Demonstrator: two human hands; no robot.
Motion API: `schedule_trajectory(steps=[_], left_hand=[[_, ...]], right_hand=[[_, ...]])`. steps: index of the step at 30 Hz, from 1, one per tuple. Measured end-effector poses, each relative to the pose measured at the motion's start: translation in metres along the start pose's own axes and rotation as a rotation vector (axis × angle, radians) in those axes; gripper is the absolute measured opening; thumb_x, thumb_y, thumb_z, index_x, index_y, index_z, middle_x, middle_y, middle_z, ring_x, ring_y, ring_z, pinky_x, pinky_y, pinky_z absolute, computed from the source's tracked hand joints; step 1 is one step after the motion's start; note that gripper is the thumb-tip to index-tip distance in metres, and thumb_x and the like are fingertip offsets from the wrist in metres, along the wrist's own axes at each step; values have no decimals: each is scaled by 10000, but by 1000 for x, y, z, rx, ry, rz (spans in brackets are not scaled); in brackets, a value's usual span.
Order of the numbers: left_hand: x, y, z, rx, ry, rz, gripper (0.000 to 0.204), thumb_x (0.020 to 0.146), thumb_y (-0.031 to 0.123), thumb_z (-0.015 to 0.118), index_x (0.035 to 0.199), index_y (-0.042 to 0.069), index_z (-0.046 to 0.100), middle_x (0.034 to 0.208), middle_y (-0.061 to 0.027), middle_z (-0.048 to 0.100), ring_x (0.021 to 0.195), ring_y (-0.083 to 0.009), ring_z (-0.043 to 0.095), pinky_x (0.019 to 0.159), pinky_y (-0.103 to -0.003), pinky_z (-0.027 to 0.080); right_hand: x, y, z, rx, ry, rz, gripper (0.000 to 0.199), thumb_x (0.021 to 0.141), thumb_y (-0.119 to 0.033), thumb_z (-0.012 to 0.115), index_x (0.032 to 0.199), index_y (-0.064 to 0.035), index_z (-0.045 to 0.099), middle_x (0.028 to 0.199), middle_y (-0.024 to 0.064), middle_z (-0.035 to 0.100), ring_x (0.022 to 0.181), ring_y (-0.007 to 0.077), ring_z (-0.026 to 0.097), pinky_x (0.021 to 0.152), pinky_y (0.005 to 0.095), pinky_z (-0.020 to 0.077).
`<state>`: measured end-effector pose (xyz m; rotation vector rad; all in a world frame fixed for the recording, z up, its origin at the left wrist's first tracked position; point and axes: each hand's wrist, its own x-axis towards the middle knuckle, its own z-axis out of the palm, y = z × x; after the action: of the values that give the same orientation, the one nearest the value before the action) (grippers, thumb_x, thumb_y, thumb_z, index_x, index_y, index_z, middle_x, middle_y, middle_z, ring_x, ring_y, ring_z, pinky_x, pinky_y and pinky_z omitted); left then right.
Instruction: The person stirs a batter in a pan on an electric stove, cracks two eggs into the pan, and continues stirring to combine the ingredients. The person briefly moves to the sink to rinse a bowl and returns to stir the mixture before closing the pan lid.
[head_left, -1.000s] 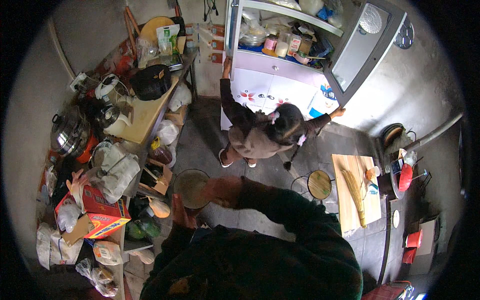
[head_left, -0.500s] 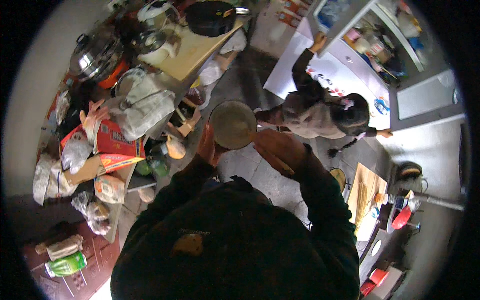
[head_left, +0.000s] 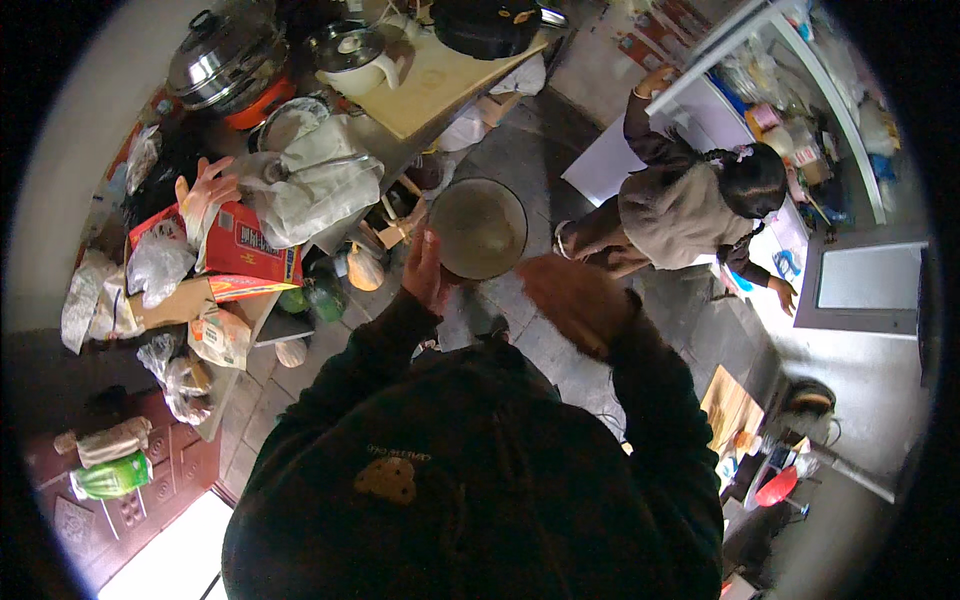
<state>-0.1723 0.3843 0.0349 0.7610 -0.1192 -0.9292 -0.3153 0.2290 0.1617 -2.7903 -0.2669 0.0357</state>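
A round, deep bowl [head_left: 480,225] with a pale grey inside and a thin dark rim is raised in front of my chest, over the floor. My left hand [head_left: 427,270] grips its left side, thumb and fingers along the wall. Close by the bowl's lower right rim is my right hand [head_left: 580,303], slightly blurred. Its fingers stretch toward the bowl and nothing shows in them. What little lies inside the bowl is too indistinct to name.
A cluttered counter at left holds a red box [head_left: 240,240], a grey cloth [head_left: 325,180], a steel steamer pot [head_left: 225,65] and a white lidded pot [head_left: 355,65]. At right another person [head_left: 670,205] stands by an open cabinet [head_left: 740,110]. A wooden board [head_left: 733,405] lies lower right.
The bowl and my left hand have shifted slightly right and up in view. My right hand has drawn back from the rim. The other person has turned and lowered one arm.
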Motion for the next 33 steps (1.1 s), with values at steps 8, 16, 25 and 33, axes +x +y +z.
schedule_trajectory(steps=[8, 16, 25, 33], left_hand=[[4, -1, 27, -37, 13, 75, 531, 936, 376, 425, 1377, 143, 244, 1311, -73, 403, 1122, -214, 491, 824, -364, 494], [9, -19, 31, -82, 87, 58, 474, 920, 371, 462, 1309, 124, 354, 1245, -72, 459, 1018, -222, 559, 732, -364, 529], [6, -17, 39, 63, 70, -120, 649, 865, 563, 430, 1320, 111, 330, 1277, -132, 437, 1125, -305, 492, 820, -456, 499], [6, -13, 52, 173, -43, -174, 668, 872, 556, 425, 1368, 136, 268, 1336, -125, 377, 1165, -301, 452, 879, -443, 473]], right_hand=[[4, 26, -13, 67, -76, -196, 306, 804, -109, 506, 1096, -19, 522, 1168, 137, 523, 1095, 299, 484, 885, 354, 458], [3, 39, -8, 5, -182, -289, 288, 818, -120, 495, 1089, -23, 516, 1128, 125, 530, 1015, 272, 539, 822, 364, 490], [-13, 55, -2, 285, 213, -376, 290, 878, -208, 488, 1123, -54, 501, 1086, 131, 536, 994, 276, 539, 810, 383, 474], [-38, 53, -20, 279, 235, -216, 308, 917, -153, 417, 1205, -66, 484, 1187, 161, 515, 1106, 283, 497, 902, 385, 431]])
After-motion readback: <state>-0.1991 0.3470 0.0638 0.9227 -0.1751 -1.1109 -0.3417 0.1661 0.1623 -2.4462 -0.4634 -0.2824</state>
